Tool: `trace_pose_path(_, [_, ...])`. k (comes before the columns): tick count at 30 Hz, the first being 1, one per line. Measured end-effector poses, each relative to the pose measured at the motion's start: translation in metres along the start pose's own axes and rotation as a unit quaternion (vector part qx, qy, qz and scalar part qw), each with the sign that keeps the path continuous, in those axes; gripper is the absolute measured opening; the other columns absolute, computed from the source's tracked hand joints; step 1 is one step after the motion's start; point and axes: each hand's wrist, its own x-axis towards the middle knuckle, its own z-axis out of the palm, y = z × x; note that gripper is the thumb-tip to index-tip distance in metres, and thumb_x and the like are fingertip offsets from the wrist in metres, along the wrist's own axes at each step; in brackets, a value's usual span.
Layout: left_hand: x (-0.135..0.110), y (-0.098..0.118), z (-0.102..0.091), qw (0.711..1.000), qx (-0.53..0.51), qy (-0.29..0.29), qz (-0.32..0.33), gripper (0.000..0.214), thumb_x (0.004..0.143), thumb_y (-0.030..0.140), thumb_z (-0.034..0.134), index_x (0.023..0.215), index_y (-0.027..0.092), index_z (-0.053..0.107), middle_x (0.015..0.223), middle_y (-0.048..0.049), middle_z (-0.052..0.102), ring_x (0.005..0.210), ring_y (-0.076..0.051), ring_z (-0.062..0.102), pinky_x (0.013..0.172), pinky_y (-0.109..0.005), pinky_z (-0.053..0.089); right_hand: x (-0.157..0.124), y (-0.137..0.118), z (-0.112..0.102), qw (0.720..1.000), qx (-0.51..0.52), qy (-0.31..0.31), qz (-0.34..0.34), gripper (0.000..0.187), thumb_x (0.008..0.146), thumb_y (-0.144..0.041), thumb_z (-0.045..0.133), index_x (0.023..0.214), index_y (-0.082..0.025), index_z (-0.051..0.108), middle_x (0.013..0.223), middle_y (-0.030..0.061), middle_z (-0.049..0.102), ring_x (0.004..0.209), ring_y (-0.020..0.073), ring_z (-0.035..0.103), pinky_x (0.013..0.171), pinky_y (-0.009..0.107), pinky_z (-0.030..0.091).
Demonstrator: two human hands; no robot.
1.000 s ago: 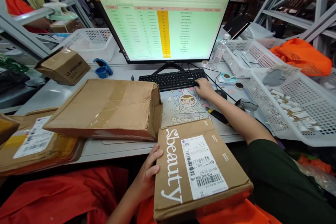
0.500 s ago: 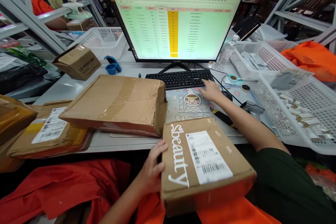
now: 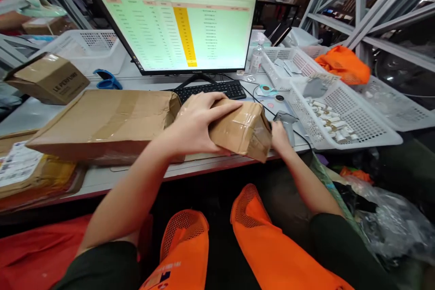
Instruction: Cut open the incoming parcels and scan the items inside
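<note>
My left hand (image 3: 200,122) grips a brown cardboard box (image 3: 239,129) with the thumb over its top edge and the fingers along its near side. The box is tilted above the front edge of the desk, and shiny clear tape covers its creased end. At the right end of the box is my right hand (image 3: 281,138), its fingers curled and partly hidden. I cannot tell whether it grips the box or something behind it. A grey handheld scanner (image 3: 288,122) lies just beyond that hand.
A larger taped carton (image 3: 105,120) lies at left, beside a labelled parcel (image 3: 23,163). The monitor (image 3: 190,27) and keyboard (image 3: 214,90) stand behind. White baskets (image 3: 374,133) line the right, near a plastic bottle (image 3: 255,59). A small perfume carton (image 3: 64,82) is at far left.
The lettered, labelled face of the box has turned out of sight, and the box is now tilted over the desk edge. My right hand has left the keyboard for the box's right end. The view shifted right.
</note>
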Motion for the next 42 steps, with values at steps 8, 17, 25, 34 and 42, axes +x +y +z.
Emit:
trace_pose_path(8, [0.040,0.006,0.013,0.963,0.178,-0.204,-0.019,0.079,0.090,0.042,0.073,0.163,0.026,0.051,0.177,-0.0139,0.031,0.164,-0.043,0.027,0.134,-0.061,0.025,-0.099,0.011,-0.050,0.918,0.242,0.290,-0.117,0.043,0.106,-0.045,0.057,0.139,-0.020,0.070,0.117,0.0140,0.071,0.112,0.0313,0.069,0.101,0.049,0.059])
trace_pose_path(17, [0.001,0.031,0.088,0.973,0.207,0.048,-0.094,0.099,0.081,0.050,0.081,0.163,0.010,0.042,0.172,-0.0280,0.037,0.162,-0.053,0.028,0.129,-0.075,0.020,-0.129,-0.032,-0.068,0.920,0.199,0.199,-0.272,0.045,0.108,-0.041,0.061,0.145,-0.018,0.068,0.108,0.0118,0.074,0.098,0.0260,0.074,0.087,0.038,0.063])
trace_pose_path(25, [0.003,0.012,0.083,0.982,0.179,0.062,-0.021,0.088,0.078,0.042,0.077,0.157,0.015,0.051,0.167,-0.0224,0.048,0.159,-0.047,0.039,0.130,-0.066,0.025,-0.110,-0.034,-0.086,0.936,0.121,0.171,-0.282,0.046,0.109,-0.048,0.056,0.142,-0.018,0.070,0.112,0.0132,0.073,0.098,0.0273,0.073,0.087,0.041,0.062])
trace_pose_path(34, [0.004,0.004,0.081,0.990,0.129,0.056,0.006,0.080,0.084,0.044,0.075,0.155,0.014,0.056,0.159,-0.0218,0.058,0.155,-0.047,0.045,0.129,-0.069,0.027,-0.082,0.028,-0.105,0.974,0.056,0.199,-0.092,0.049,0.105,-0.047,0.059,0.142,-0.017,0.073,0.115,0.0170,0.076,0.103,0.0338,0.073,0.096,0.048,0.059])
trace_pose_path(42, [-0.033,-0.019,0.032,0.996,0.045,0.017,0.073,0.060,0.094,0.025,0.057,0.155,0.027,0.059,0.172,-0.0118,0.045,0.163,-0.036,0.037,0.133,-0.065,0.028,-0.092,0.041,-0.074,0.956,0.177,0.207,-0.110,0.046,0.104,-0.046,0.061,0.136,-0.018,0.076,0.113,0.0147,0.079,0.103,0.0313,0.075,0.095,0.047,0.062])
